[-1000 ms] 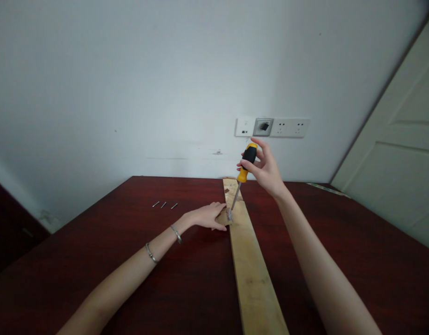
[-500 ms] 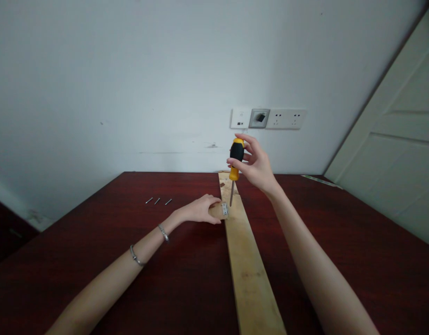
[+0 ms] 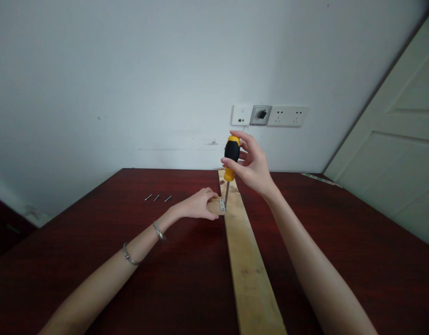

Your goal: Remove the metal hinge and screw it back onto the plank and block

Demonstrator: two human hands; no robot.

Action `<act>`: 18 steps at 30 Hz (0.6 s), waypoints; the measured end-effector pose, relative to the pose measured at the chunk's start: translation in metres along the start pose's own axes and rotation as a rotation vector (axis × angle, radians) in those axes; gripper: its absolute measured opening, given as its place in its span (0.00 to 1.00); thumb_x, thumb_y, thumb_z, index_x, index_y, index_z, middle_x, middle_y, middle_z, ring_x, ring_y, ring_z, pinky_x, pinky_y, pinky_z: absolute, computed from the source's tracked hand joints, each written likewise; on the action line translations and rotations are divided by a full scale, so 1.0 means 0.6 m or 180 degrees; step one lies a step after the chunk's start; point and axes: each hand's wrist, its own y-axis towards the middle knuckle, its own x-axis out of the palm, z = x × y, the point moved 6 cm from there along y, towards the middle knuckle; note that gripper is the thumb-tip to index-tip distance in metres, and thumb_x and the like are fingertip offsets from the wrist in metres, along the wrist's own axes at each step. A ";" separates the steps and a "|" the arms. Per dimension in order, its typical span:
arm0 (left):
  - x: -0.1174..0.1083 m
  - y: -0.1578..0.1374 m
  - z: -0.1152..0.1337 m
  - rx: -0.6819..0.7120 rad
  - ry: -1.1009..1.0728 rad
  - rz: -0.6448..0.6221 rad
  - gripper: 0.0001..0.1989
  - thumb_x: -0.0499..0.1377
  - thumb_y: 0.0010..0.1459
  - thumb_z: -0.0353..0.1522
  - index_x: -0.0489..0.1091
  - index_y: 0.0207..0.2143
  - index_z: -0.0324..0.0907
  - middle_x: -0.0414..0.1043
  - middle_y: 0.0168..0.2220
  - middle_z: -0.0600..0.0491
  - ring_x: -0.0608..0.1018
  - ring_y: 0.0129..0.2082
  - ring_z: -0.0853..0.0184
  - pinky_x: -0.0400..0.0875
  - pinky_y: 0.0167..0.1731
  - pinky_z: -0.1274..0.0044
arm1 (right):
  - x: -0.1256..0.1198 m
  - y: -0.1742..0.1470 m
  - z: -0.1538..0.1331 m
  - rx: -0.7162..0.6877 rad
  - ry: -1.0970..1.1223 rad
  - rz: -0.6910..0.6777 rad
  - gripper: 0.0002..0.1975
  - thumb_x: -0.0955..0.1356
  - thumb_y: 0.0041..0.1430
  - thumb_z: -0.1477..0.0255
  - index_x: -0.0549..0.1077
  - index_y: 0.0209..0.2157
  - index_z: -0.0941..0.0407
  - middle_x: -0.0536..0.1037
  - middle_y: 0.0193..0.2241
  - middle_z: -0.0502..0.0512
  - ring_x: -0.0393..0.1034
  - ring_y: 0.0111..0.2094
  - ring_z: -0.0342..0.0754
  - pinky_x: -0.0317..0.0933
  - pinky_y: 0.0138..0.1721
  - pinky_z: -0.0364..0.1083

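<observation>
My right hand (image 3: 250, 160) grips a screwdriver (image 3: 231, 150) with a yellow and black handle, its shaft pointing down and slightly left. The tip is beside a small metal plate (image 3: 222, 204); whether they touch I cannot tell. That plate lies on the end of a small wooden block (image 3: 215, 207). Thumb and fingers of my left hand (image 3: 199, 204) are closed around the block's sides. The block sits at the left edge of a long wooden board (image 3: 247, 260). Left of my left hand lie three screws or nails (image 3: 156, 198), too small to tell which.
The dark red tabletop (image 3: 179, 288) reaches back to a white wall (image 3: 130, 83). Sockets (image 3: 284, 116) and a dark plug (image 3: 262, 114) are on the wall behind my right hand. A thin strip (image 3: 321, 179) lies at the back right, near a pale panelled door (image 3: 403, 153).
The screwdriver has moved left and its tip is nearer the metal plate. My left hand still holds the wooden block, and the view has shifted slightly.
</observation>
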 end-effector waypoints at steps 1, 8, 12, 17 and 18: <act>-0.001 0.000 -0.001 0.0001 -0.0019 0.0015 0.30 0.67 0.44 0.39 0.69 0.50 0.38 0.66 0.47 0.46 0.69 0.49 0.57 0.64 0.53 0.68 | 0.001 0.000 0.000 -0.0002 0.0020 -0.0004 0.28 0.70 0.55 0.62 0.61 0.56 0.45 0.66 0.53 0.55 0.69 0.43 0.50 0.75 0.38 0.51; -0.003 -0.002 -0.007 -0.0016 -0.0132 0.0040 0.28 0.67 0.45 0.40 0.70 0.48 0.38 0.66 0.47 0.47 0.71 0.46 0.60 0.66 0.50 0.70 | 0.008 -0.004 0.001 -0.0062 0.0074 -0.0024 0.27 0.70 0.55 0.62 0.62 0.56 0.45 0.67 0.53 0.54 0.69 0.44 0.50 0.75 0.38 0.51; -0.001 -0.002 -0.005 -0.0068 -0.0200 0.0045 0.29 0.67 0.44 0.41 0.70 0.48 0.38 0.66 0.46 0.47 0.71 0.45 0.60 0.66 0.49 0.69 | 0.009 -0.004 0.002 -0.0001 -0.0025 -0.0035 0.28 0.70 0.55 0.62 0.62 0.57 0.45 0.66 0.54 0.54 0.69 0.45 0.52 0.75 0.38 0.51; 0.001 -0.002 -0.002 -0.0074 -0.0167 0.0039 0.29 0.68 0.44 0.40 0.70 0.48 0.37 0.66 0.46 0.47 0.71 0.45 0.60 0.66 0.50 0.69 | 0.008 -0.003 0.001 -0.0066 -0.0025 -0.0030 0.27 0.70 0.55 0.62 0.62 0.57 0.45 0.66 0.54 0.54 0.69 0.45 0.51 0.75 0.38 0.51; 0.000 -0.002 -0.002 -0.0077 -0.0175 0.0048 0.29 0.68 0.44 0.40 0.70 0.48 0.38 0.66 0.46 0.47 0.71 0.45 0.60 0.66 0.50 0.68 | 0.008 -0.003 0.002 -0.0060 -0.0028 -0.0035 0.27 0.70 0.56 0.62 0.62 0.57 0.45 0.66 0.54 0.54 0.69 0.44 0.51 0.75 0.38 0.51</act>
